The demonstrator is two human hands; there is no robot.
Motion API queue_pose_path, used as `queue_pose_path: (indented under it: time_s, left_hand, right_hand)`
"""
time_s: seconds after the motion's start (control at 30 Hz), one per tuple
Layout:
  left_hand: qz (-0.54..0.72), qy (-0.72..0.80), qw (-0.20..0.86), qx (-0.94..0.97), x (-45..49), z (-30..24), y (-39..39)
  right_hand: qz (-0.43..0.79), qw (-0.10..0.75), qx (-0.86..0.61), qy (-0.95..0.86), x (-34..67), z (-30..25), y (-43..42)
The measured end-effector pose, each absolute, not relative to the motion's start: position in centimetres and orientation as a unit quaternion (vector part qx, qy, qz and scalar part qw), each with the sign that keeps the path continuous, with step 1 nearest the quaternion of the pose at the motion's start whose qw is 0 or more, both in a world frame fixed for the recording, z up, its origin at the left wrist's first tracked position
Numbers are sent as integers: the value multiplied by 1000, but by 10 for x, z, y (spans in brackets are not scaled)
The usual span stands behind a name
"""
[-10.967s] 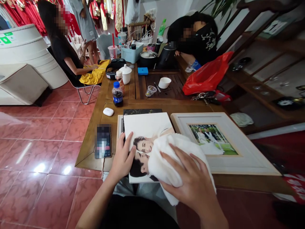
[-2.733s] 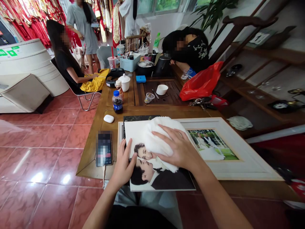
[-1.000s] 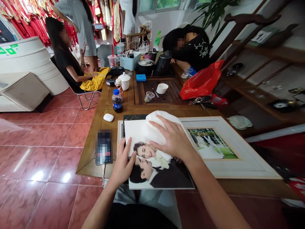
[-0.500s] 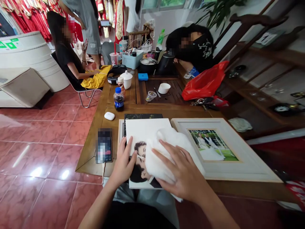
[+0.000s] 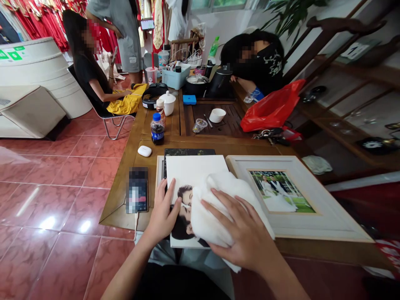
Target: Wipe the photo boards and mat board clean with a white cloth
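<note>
A large portrait photo print (image 5: 190, 171) of a couple lies at the near edge of the wooden table (image 5: 137, 137), overhanging toward me. My left hand (image 5: 162, 212) rests flat on its left edge, fingers spread, holding it down. My right hand (image 5: 246, 233) presses a white cloth (image 5: 215, 200) onto the lower right part of the print, covering much of the picture. A dark album (image 5: 187, 151) shows under the print's far edge.
A white framed wedding photo (image 5: 281, 191) lies right of the print. A phone (image 5: 136, 190), earbud case (image 5: 144, 151), cola bottle (image 5: 157, 128), tea tray (image 5: 231, 121) and red bag (image 5: 271, 108) sit on the table. Other people sit and stand at the far end.
My right hand has drawn the cloth from the print's top down to its lower right. The left hand has stayed on the left edge.
</note>
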State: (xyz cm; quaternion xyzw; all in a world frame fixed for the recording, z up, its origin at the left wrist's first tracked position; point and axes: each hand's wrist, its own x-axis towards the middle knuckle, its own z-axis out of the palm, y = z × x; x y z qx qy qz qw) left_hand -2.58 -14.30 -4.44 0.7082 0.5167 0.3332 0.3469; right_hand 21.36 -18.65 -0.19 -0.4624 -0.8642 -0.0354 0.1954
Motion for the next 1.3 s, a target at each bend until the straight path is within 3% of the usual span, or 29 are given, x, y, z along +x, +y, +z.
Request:
queue_pose_path:
  time_s: [0.53, 1.3]
  left_hand:
    - [328, 525, 354, 701, -26, -47, -143]
    - [322, 522, 348, 709, -24, -44, -144]
  right_hand:
    - [-39, 190, -489, -850, 210, 8, -74]
    - [-20, 166, -380, -910, 212, -5, -191]
